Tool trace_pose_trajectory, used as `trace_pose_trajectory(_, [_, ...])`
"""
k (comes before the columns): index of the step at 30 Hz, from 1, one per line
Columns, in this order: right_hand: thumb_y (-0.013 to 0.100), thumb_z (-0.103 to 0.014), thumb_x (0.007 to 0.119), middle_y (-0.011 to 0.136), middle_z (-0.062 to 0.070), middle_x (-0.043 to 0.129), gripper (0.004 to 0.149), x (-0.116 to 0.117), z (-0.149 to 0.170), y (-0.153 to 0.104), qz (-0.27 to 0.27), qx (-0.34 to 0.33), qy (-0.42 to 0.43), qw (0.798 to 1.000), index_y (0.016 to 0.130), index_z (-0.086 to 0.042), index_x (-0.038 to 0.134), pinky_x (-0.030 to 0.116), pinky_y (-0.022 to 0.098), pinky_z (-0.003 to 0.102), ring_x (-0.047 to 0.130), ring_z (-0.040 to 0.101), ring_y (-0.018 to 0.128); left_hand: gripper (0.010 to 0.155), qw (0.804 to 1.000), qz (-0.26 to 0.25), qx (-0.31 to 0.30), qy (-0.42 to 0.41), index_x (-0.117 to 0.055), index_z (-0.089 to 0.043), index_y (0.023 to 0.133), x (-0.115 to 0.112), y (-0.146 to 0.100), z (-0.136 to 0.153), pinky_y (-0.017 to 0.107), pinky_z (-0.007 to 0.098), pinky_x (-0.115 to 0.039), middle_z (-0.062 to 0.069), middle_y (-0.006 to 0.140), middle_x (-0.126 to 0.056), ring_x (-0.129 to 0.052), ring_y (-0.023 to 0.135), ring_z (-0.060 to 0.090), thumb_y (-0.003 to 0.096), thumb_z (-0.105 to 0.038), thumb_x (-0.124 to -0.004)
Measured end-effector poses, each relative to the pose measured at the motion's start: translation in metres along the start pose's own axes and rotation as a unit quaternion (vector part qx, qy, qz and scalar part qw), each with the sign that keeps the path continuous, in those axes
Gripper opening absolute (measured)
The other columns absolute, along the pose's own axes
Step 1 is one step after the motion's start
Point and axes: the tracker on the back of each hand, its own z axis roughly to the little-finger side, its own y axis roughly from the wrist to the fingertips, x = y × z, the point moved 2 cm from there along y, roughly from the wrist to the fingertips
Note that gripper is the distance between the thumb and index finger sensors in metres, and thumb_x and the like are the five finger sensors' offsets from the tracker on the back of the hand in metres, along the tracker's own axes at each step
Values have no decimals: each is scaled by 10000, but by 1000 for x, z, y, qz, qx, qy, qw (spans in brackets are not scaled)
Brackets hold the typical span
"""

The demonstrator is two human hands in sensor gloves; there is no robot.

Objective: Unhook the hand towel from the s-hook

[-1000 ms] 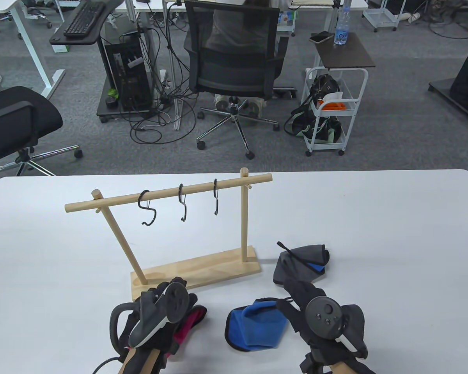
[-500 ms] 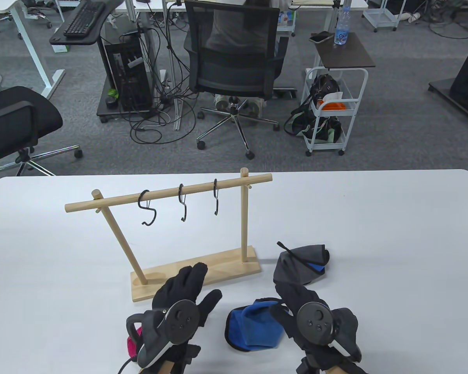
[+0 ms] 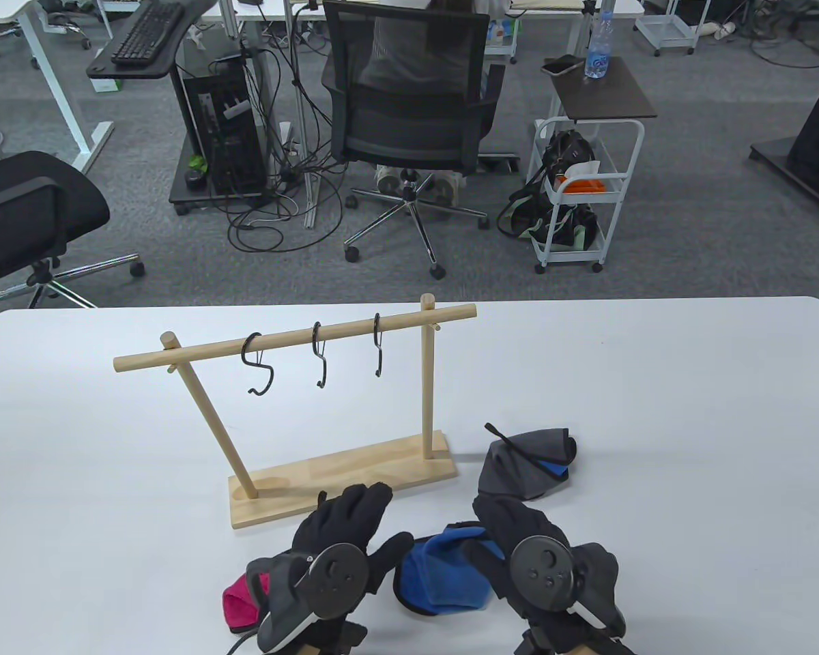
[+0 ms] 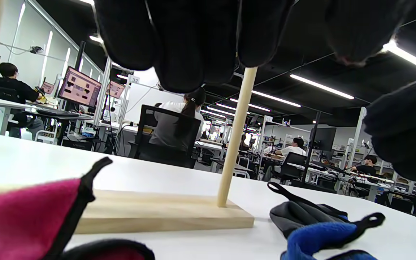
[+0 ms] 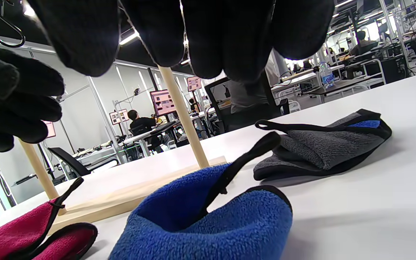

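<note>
The wooden rack (image 3: 345,471) carries three black s-hooks (image 3: 256,365), all bare. Three hand towels lie on the table in front of it: pink (image 3: 242,604), blue (image 3: 443,570) and grey (image 3: 525,464). My left hand (image 3: 382,522) is open, fingers stretched over the table between the pink and blue towels, holding nothing. My right hand (image 3: 484,529) is open just over the blue towel's right side. The left wrist view shows the pink towel (image 4: 24,216) below my spread fingers (image 4: 193,36). The right wrist view shows the blue towel (image 5: 211,220) under my fingers (image 5: 229,36).
The rack's base board (image 3: 293,484) lies just beyond my left hand, its right post (image 3: 426,382) near the grey towel. The table's far edge (image 3: 587,300) borders an office floor with a chair (image 3: 409,89) and a cart (image 3: 580,198).
My left hand has let go of the pink towel, opened and moved right toward the blue towel. My right hand has shifted slightly left and back over the blue towel.
</note>
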Motion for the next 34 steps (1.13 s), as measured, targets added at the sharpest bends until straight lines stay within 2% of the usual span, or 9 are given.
trace_pose_trajectory(34, [615,-514,751,1154,228,626,652,3,-4,-2,-10,-14,-7,1000,1153,-192,570,590,740,618,716,456,994,673,1000,18,-1,9,-693,-309,1085,-7,-2,-2,714,549,-725,85,1098,-795,-880,941,353,524,-678,-710])
